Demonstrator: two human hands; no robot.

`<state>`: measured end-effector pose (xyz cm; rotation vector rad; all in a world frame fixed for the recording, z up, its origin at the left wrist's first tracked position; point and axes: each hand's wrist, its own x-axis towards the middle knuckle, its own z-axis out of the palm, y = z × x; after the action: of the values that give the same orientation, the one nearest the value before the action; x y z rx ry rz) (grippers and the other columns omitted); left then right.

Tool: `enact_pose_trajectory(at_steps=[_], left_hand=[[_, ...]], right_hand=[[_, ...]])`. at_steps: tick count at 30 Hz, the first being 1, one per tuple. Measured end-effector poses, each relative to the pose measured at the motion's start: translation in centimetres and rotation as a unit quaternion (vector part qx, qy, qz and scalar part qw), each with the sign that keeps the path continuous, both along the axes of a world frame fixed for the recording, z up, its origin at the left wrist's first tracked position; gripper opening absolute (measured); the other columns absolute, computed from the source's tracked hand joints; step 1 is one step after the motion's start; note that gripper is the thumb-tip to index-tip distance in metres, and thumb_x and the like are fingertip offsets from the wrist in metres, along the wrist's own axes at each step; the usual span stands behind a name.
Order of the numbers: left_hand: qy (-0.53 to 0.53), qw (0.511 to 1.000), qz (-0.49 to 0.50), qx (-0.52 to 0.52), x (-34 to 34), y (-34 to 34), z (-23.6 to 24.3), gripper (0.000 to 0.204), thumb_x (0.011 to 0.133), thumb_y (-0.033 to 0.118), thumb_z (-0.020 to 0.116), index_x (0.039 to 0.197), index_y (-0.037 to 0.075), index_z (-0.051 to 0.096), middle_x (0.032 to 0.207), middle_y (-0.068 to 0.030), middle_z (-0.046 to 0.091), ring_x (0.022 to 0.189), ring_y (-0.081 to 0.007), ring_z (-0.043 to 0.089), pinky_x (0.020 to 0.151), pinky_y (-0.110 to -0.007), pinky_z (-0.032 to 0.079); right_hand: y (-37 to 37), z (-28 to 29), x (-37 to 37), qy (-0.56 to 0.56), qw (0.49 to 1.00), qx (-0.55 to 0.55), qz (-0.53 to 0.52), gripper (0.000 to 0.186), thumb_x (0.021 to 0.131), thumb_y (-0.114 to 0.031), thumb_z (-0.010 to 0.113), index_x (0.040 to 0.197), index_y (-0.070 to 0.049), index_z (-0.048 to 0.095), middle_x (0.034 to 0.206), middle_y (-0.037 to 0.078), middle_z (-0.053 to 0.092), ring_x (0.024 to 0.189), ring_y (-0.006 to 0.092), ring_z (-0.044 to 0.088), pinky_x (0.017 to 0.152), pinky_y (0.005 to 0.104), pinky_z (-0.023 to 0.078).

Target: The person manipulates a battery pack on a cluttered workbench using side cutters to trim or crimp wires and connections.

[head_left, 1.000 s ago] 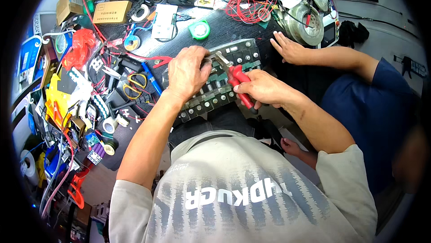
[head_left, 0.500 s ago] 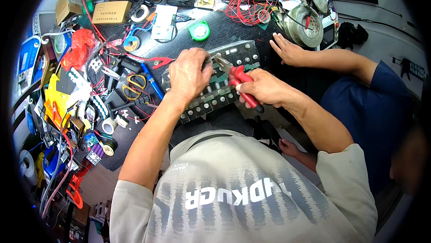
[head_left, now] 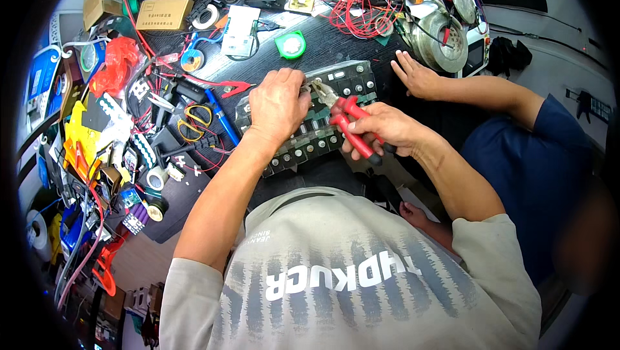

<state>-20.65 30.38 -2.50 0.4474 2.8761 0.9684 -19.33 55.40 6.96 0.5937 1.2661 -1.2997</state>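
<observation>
A black block with rows of round silver terminals, like a battery module, lies tilted at the table's near edge in front of me. My left hand rests over its upper left part, fingers curled and pressed together; whatever they pinch is hidden beneath them. My right hand grips the red handles of a pair of pliers. The pliers' metal jaws, slightly apart, point up and left over the block's far row, right beside my left fingertips. Whether the jaws touch anything is too small to tell.
Beyond the block sit a green tape measure and a red wire coil. Scissors, a blue pen and cluttered parts crowd the left. At right, a co-worker's hand rests on the table near a large clear tape roll.
The pliers' handles and jaws have spread wider, and my right fingers have loosened around them. My left hand has shifted slightly right. The view has moved a little.
</observation>
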Motion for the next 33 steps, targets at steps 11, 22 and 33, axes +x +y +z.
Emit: enact_pose_trajectory(at_steps=[11,22,33], left_hand=[[0.023,0.999,-0.023,0.002,-0.2,0.1,-0.5,0.018,0.087,0.019,0.08,0.098,0.009,0.07,0.096,-0.0102,0.072,0.092,-0.0337,0.071,0.078,-0.048,0.059],[0.004,1.0,-0.002,-0.001,-0.1,0.2,-0.2,0.024,0.081,0.012,0.078,0.099,0.007,0.065,0.098,-0.0117,0.07,0.095,-0.035,0.071,0.078,-0.05,0.06],[-0.011,0.999,-0.002,0.043,0.2,-0.7,-0.4,0.022,0.082,0.011,0.077,0.102,0.007,0.068,0.101,-0.0121,0.071,0.096,-0.0359,0.071,0.082,-0.05,0.058]], right_hand=[[-2.0,0.9,-1.3,0.07,0.989,0.09,0.097,0.029,0.101,-0.024,0.067,0.108,0.004,0.07,0.09,0.014,0.076,0.067,0.0207,0.075,0.054,0.0313,0.054],[-2.8,-1.6,2.8,-0.029,0.97,-0.118,-0.209,0.034,0.106,-0.022,0.067,0.128,0.004,0.067,0.099,0.018,0.077,0.076,0.0271,0.078,0.071,0.0347,0.064],[-5.5,1.6,5.0,0.386,0.841,0.277,0.261,0.021,0.093,-0.015,0.066,0.103,0.003,0.066,0.095,0.026,0.076,0.086,0.0415,0.076,0.076,0.0499,0.061]])
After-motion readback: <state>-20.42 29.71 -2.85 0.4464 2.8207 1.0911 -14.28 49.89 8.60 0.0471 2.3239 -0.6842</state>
